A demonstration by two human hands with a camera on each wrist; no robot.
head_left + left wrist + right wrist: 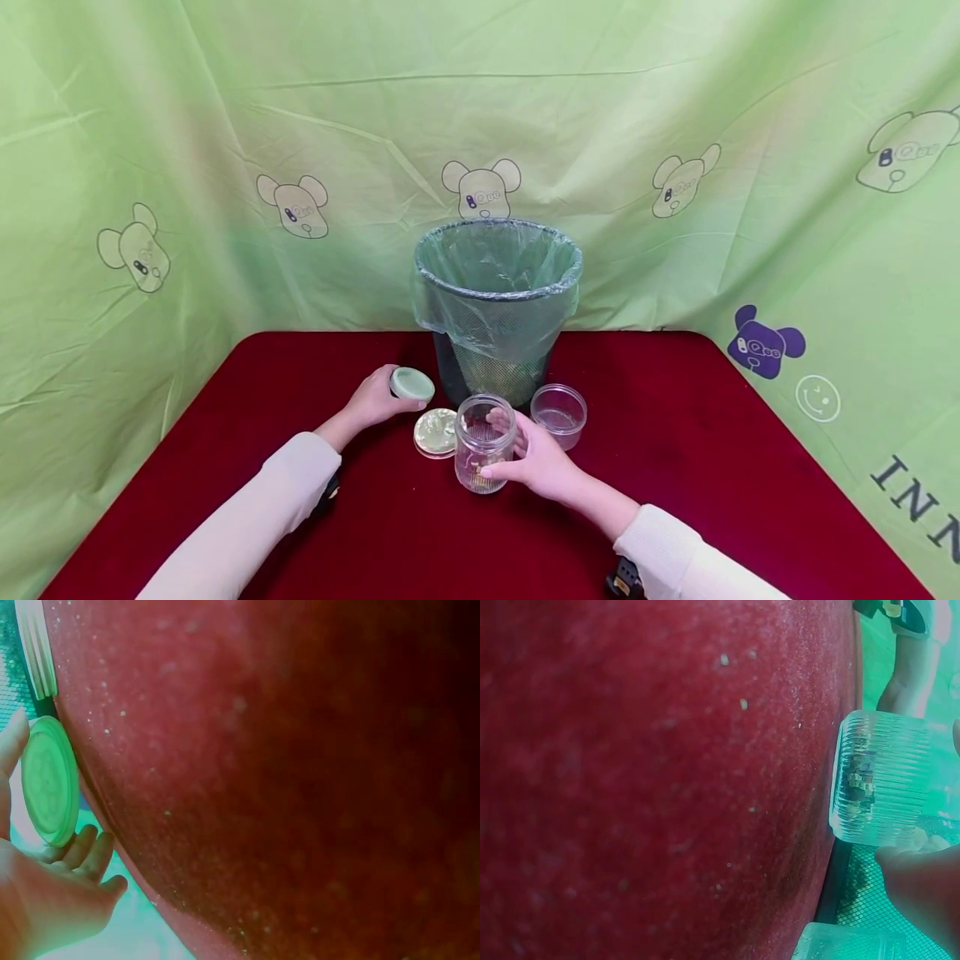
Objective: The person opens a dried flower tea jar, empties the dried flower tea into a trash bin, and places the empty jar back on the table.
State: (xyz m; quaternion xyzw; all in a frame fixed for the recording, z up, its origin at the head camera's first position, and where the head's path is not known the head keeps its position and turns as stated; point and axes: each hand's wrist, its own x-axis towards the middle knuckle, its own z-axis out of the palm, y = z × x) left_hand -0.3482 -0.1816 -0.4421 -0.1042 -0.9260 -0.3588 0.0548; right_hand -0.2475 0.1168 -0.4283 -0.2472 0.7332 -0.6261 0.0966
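My left hand (pixel 375 398) pinches a pale green round lid (pixel 412 385) by its edge, tilted and held above the table. In the left wrist view the lid (pixel 49 782) sits between thumb and fingers. My right hand (pixel 546 463) grips a clear ribbed jar (pixel 474 467) from its right side, thumb in front and fingers behind. The jar stands upright and its mouth is uncovered. Small gold-brown bits show low in the jar (pixel 862 780) in the right wrist view; what they are I cannot tell. Between the hands lies a shiny gold round lid (pixel 436 432).
Behind the hands stands a mesh waste bin (pixel 495 367) lined with a thin green bag (pixel 498 312). Right of the jar is a clear round tub (pixel 558 417), uncovered. Everything stands on a dark red table (pixel 360 533), with a green printed curtain (pixel 360 108) around it.
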